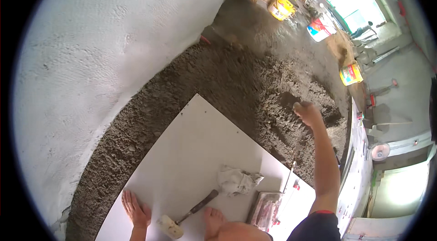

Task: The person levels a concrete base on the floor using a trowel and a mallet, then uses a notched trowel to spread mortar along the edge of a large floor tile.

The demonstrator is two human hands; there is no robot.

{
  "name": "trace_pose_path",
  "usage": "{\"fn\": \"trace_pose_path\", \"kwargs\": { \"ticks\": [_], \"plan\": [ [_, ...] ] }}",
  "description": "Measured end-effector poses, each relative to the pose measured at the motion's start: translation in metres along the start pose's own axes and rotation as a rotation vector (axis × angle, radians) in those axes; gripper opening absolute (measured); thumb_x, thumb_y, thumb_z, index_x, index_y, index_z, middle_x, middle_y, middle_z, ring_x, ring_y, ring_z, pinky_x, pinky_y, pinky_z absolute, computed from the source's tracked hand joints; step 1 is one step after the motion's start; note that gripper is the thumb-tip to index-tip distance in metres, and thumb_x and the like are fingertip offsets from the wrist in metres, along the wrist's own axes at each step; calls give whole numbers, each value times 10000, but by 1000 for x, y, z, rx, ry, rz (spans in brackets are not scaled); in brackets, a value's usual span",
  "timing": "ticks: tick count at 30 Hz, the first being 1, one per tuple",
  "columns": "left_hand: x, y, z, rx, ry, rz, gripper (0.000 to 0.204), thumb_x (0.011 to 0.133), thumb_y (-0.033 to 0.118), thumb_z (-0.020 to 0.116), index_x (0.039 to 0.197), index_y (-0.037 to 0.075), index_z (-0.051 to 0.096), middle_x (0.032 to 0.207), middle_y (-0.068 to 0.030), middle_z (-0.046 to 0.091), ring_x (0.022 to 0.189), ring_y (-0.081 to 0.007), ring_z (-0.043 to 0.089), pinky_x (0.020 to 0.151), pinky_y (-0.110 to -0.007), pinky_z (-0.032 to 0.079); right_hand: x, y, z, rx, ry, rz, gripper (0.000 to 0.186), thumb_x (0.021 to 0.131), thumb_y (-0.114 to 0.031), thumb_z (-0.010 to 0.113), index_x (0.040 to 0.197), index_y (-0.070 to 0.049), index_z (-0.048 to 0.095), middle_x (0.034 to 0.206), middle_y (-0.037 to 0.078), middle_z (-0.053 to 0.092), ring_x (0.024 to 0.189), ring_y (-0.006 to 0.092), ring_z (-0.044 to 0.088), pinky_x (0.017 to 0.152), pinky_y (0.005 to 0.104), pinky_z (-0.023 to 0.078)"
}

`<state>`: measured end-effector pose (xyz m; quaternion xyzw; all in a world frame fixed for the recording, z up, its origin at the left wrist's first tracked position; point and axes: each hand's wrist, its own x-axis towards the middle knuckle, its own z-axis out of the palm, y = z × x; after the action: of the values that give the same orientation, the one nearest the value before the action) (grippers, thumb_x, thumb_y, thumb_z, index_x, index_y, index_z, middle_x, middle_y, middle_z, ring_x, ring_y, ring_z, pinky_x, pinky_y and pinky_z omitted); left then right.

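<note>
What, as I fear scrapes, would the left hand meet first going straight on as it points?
Likely the brown gritty strip beside the white slab, just ahead of the left hand; depth is unclear.

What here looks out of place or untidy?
A crumpled cloth lies bunched on the white slab, untidy against its smooth surface. A few dark specks also mark the otherwise plain slab near its far corner.

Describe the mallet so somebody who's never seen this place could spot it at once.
Start with the big white slab lying on the coarse grey-brown bed. Near the picture's lower edge, the mallet lies on it between the person's left hand and bare foot. Its chunky pale head and dark handle set it apart from the crumpled cloth.
</note>
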<state>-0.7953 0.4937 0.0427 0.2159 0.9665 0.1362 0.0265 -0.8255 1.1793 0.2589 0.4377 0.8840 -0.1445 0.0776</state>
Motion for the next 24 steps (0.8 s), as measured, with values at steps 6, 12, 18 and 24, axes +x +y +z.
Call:
{"fn": "trace_pose_path", "kwargs": {
  "ticks": [6,12,18,24],
  "plan": [
    [9,7,-2,54,33,29,635,879,286,452,1358,-113,332,1442,-269,318,1348,-457,281,1112,-578,214,39,-53,57,-273,-98,41,444,887,-459,564,967,-39,684,846,167,672,773,288,641,700,425,507],
    [6,3,-2,17,21,-5,617,886,292,436,1356,-95,340,1451,-263,306,1363,-445,259,1118,-574,202,75,-19,128,-136,29,16,454,866,-459,587,983,-30,680,880,199,677,817,353,642,750,435,494],
    [3,-2,2,15,11,17,609,895,296,426,1358,-90,341,1459,-257,302,1366,-439,262,1118,-575,202,5,11,3,155,-161,64,295,874,-307,667,945,-24,709,696,23,650,569,84,528,519,257,406],
    [8,4,0,53,8,29,618,905,289,409,1378,-97,316,1460,-262,298,1362,-454,259,1119,-573,197,-23,27,-51,72,-113,143,277,861,-299,683,972,-49,726,705,54,686,584,118,601,561,277,467]
  ]
}}
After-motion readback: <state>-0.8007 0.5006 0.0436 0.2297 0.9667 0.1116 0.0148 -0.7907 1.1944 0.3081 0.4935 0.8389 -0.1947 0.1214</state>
